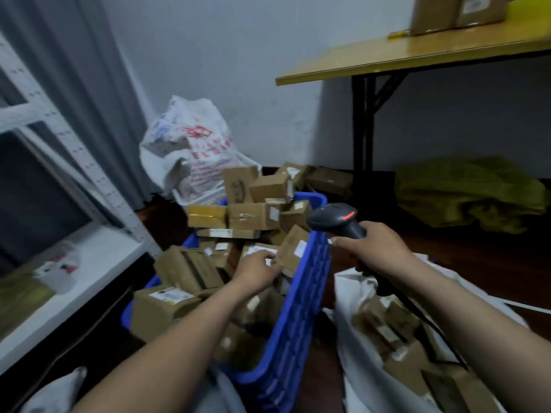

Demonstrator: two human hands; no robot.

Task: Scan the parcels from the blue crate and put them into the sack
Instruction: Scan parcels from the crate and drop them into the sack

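head view: looking down over both bare forearms at the floor of a dim room
blue crate (298,311): on the floor in the middle, heaped above its rim with cardboard parcels (253,216), most of them with white labels
left hand (256,271): reached into the crate, fingers curled onto the lower corner of a small parcel (293,248), pinching it
small parcel: tilted, leaning against the crate's right rim, with a white label on its upper face
right hand (375,248): closed round the handle of a black scanner (337,217), above the crate's right rim
scanner: head turned left toward the heap, a red light showing on top; its black cable (423,317) trails down over the sack
sack (346,293): white, mouth open, just right of the crate; boxes in the sack (387,332) lie piled and blurred
behind the crate: loose boxes (328,177) on the floor, and a white printed bag (190,144) with red lettering slumped against the wall
counter (417,55): wooden top on black legs, upper right, with cartons (453,11) standing on it
under the counter: a crumpled yellow-green cloth (468,192) on the floor
left side: a white metal shelf (89,263) in front of a grey curtain (89,70)
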